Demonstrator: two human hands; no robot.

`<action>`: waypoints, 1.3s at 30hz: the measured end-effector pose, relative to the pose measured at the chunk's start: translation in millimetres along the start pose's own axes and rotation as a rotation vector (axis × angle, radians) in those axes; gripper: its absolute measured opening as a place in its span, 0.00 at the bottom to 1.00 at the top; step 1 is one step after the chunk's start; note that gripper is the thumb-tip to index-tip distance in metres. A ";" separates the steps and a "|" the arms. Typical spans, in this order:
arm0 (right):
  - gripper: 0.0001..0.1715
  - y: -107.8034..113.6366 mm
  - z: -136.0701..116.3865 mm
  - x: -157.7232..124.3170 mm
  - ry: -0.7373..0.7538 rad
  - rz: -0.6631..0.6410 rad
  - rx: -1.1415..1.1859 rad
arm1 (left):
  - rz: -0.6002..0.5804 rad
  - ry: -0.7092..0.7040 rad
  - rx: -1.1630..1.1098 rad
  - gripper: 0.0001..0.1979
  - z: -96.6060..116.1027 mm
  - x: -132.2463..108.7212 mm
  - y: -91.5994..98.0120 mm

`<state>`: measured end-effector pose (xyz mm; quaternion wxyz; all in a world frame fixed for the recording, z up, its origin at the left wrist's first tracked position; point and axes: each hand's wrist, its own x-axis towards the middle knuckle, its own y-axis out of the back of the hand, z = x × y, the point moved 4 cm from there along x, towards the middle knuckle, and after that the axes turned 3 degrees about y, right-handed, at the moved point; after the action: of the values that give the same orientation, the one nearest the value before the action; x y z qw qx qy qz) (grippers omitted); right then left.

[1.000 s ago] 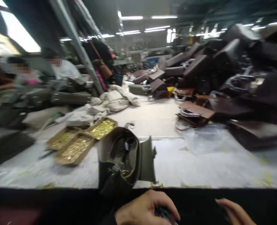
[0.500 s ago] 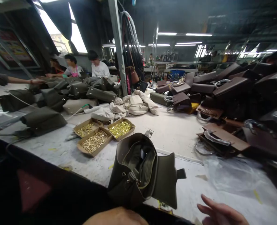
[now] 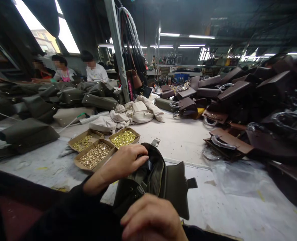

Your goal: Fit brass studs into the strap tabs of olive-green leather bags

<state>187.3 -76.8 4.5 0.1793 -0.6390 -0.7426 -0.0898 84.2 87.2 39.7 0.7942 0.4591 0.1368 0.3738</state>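
A dark olive handbag [image 3: 161,174] stands at the table's near edge, its top gaping and its flap [image 3: 177,190] folded out to the right. Over the bag's far left rim lies my left hand [image 3: 128,160], its fingers and thumb closed on the edge. In front of the bag is my right hand [image 3: 153,216], with curled fingers; what they hold, if anything, is hidden. A metal buckle [image 3: 155,142] shows just behind the bag. Beside my left wrist sit cardboard trays of small gold metal pieces [image 3: 94,154], and brighter gold pieces [image 3: 124,138] fill another.
Olive bags [image 3: 70,95] are piled at the left, and dark brown bags [image 3: 234,90] at the right. Cream cloth bags [image 3: 140,112] lie near the metal post [image 3: 117,50]. Clear plastic film [image 3: 239,177] spreads at the right. Several people [image 3: 95,72] sit at the far left.
My left hand has come up from the bottom edge onto the bag's rim. My right hand has moved left to the bag's front, its fingers now curled. The view has turned slightly right.
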 end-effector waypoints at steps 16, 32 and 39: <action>0.23 88.5 73.3 32.2 -0.211 0.625 0.253 | 0.277 0.214 -0.212 0.13 -40.7 30.8 -78.1; 0.09 100.2 78.0 40.4 -0.123 0.544 -0.038 | 0.282 0.285 -0.481 0.12 -21.2 -2.3 -78.3; 0.02 92.2 68.8 45.7 0.035 0.476 -0.204 | 0.278 0.335 -0.495 0.12 -12.4 -7.3 -75.9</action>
<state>261.9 5.5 -50.2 0.1427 -0.8090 -0.5551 -0.1305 107.8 67.0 -31.1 0.7896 0.1985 0.1067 0.5708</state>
